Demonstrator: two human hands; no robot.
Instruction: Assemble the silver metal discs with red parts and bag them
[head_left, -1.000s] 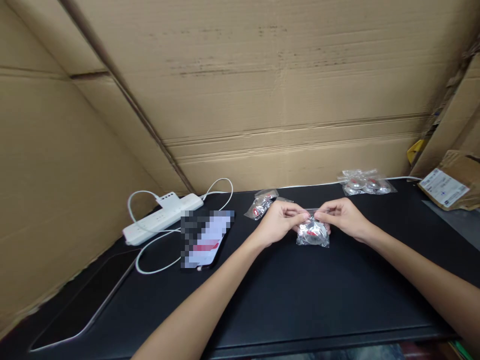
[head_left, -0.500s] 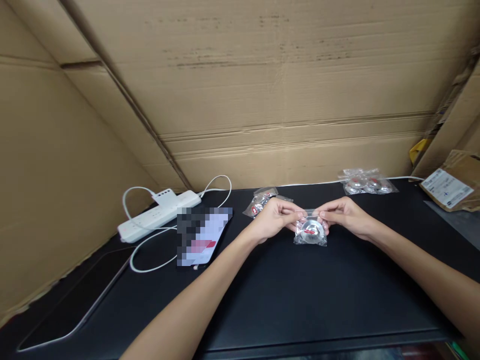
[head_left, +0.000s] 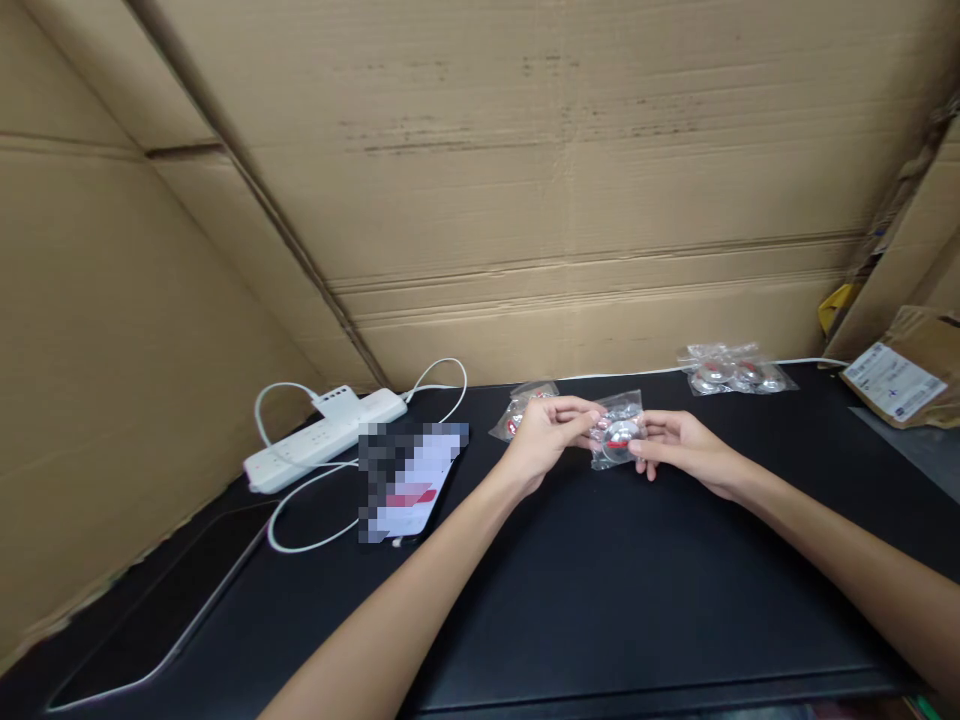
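Note:
A small clear plastic bag (head_left: 619, 432) with a round silver and red part inside is lifted just above the black table (head_left: 600, 590). My left hand (head_left: 547, 438) pinches its left edge with closed fingers. My right hand (head_left: 679, 448) supports it from the right and below, fingers partly curled against it. Behind my left hand lies another clear bag of the same parts (head_left: 519, 408), partly hidden by the hand.
A white power strip (head_left: 322, 438) with looping white cables and a phone (head_left: 409, 480) lie to the left. More bagged parts (head_left: 731, 370) rest at the back right. A labelled brown package (head_left: 904, 372) sits far right. Cardboard walls (head_left: 480, 180) enclose the back and left.
The bag has tipped up and turned flatter between my hands. My right hand has opened from a pinch on its top edge and slid beneath its right side.

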